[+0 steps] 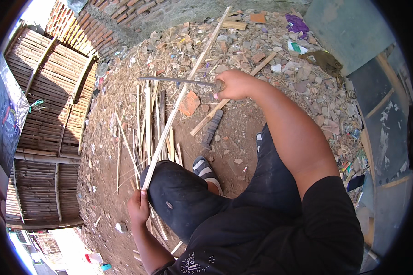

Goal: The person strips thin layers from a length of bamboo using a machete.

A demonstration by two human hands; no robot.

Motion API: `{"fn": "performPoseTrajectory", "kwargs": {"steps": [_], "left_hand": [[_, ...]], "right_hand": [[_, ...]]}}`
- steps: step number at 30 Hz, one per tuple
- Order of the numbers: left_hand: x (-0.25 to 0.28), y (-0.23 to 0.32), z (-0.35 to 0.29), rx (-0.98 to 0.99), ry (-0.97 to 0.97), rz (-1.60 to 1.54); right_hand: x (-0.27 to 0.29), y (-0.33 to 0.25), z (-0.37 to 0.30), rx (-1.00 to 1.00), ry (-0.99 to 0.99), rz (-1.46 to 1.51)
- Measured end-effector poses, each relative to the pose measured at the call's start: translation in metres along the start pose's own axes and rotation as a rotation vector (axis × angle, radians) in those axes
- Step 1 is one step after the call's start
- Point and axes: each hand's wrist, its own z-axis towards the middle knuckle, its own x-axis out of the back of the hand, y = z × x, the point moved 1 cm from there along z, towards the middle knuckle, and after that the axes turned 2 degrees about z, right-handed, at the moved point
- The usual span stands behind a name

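My left hand (138,207) is closed around the near end of a long pale bamboo strip (170,125), beside my left knee. The strip slants away from me over the ground toward the brick wall. In my right hand (234,85) is the handle of a machete (170,79), its long thin blade pointing left. Blade and strip cross; whether they touch I cannot tell. Under the strip, several loose strips (147,120) lie bundled on the dirt. A narrow wooden slat (206,120) and a dark ridged object (212,128) lie near my sandalled foot (205,170).
Rubble and broken brick (258,57) cover the ground ahead, with a purple cloth (297,25) among them. A bamboo-slat panel (46,91) stands at left, a brick wall (119,18) at the back. Grey boards (353,32) lean at right. My knees are bent and apart.
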Motion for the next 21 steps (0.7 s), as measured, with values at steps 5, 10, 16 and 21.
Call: {"fn": "performPoseTrajectory", "kwargs": {"steps": [5,10,16,21], "left_hand": [[-0.001,0.000,-0.003,0.019,0.009,-0.034],[-0.004,-0.004,-0.006,0.005,0.034,-0.036],[-0.009,-0.012,-0.004,0.011,0.040,-0.075],[-0.005,-0.002,-0.004,0.010,0.036,-0.044]], "right_hand": [[-0.010,-0.054,-0.010,0.135,-0.302,-0.052],[-0.003,-0.049,-0.010,0.145,-0.262,-0.055],[0.012,-0.005,0.001,-0.063,0.026,0.065],[-0.005,-0.025,0.000,0.040,-0.138,0.000]]}}
